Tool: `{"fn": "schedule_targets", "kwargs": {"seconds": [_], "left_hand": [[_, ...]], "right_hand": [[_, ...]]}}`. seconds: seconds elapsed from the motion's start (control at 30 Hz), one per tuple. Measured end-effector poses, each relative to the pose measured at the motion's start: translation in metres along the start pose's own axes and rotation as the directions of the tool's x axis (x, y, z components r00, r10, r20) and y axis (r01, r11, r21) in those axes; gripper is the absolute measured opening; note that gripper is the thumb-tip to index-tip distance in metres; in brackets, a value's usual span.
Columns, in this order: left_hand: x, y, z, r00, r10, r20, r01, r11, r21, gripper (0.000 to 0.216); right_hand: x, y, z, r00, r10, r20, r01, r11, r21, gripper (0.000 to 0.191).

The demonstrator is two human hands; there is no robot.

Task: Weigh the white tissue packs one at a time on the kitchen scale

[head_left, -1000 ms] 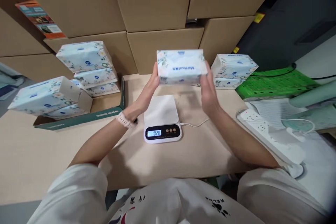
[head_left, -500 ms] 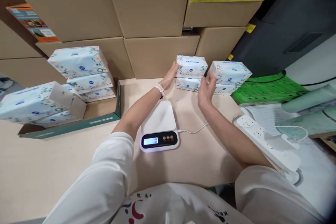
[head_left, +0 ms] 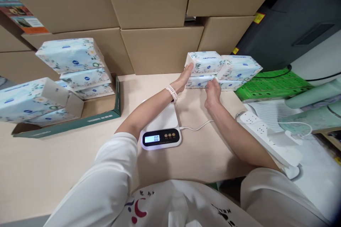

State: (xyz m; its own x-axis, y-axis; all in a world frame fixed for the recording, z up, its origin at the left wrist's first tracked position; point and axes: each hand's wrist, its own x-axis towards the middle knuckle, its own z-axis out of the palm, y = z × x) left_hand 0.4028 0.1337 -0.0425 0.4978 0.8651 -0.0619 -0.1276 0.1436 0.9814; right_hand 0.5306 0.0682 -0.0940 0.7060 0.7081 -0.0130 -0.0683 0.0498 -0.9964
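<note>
Two short stacks of tissue packs stand side by side at the back of the table. My left hand (head_left: 185, 77) lies with outstretched fingers along the left side of the upper left tissue pack (head_left: 205, 62). Beneath it is the lower left tissue pack (head_left: 199, 81). My right hand (head_left: 213, 92) is at the front of the stacks, fingertips against the lower packs near where they meet; it grasps nothing. The upper right tissue pack (head_left: 241, 67) now touches its neighbour. A white digital scale (head_left: 160, 136) beneath my left forearm reads 0.0.
At left, a green-edged cardboard tray (head_left: 103, 115) holds several tissue packs (head_left: 70, 56). Cardboard boxes (head_left: 160, 49) are stacked behind the table. A green plastic crate (head_left: 271, 85) and a white power strip (head_left: 266, 134) are at right. A white cable (head_left: 197, 127) runs from the scale.
The left stack has shifted right, closing the gap to the right stack. My left hand moved right with it. My right hand came out of the gap and dropped lower.
</note>
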Motion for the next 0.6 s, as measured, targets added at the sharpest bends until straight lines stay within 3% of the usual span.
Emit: {"fn": "schedule_targets", "kwargs": {"seconds": [0.1,0.2,0.3,0.37,0.43,0.5,0.53,0.6], "left_hand": [[-0.013,0.011,0.002,0.998,-0.063,0.009,0.062,0.998,0.008,0.075],[-0.037,0.026,-0.008,0.995,-0.073,-0.061,0.080,0.991,0.108,0.075],[-0.076,0.044,-0.036,0.985,0.109,-0.136,-0.068,0.957,0.281,0.077],[-0.110,0.058,-0.068,0.942,0.297,-0.158,-0.227,0.907,0.355,0.068],[-0.148,0.076,-0.109,0.850,0.475,-0.228,-0.352,0.834,0.426,0.055],[-0.184,0.098,-0.158,0.716,0.608,-0.344,-0.365,0.746,0.557,0.046],[-0.200,0.108,-0.183,0.641,0.650,-0.409,-0.303,0.704,0.643,0.044],[-0.224,0.126,-0.228,0.482,0.641,-0.597,-0.074,0.709,0.702,0.047]], "right_hand": [[-0.010,-0.001,-0.003,0.999,0.021,-0.042,-0.020,1.000,0.012,0.053],[-0.029,-0.008,-0.001,0.999,-0.037,-0.032,0.039,0.997,0.061,0.047],[-0.054,-0.022,0.008,0.991,-0.121,0.058,0.112,0.984,0.136,0.042],[-0.072,-0.034,0.019,0.973,-0.142,0.180,0.113,0.981,0.160,0.038],[-0.090,-0.047,0.033,0.915,-0.155,0.373,0.106,0.983,0.150,0.032],[-0.106,-0.060,0.052,0.792,-0.142,0.593,0.092,0.989,0.115,0.028],[-0.113,-0.067,0.066,0.719,-0.119,0.685,0.075,0.993,0.095,0.028],[-0.126,-0.079,0.100,0.561,-0.056,0.826,0.015,0.998,0.058,0.034]]}}
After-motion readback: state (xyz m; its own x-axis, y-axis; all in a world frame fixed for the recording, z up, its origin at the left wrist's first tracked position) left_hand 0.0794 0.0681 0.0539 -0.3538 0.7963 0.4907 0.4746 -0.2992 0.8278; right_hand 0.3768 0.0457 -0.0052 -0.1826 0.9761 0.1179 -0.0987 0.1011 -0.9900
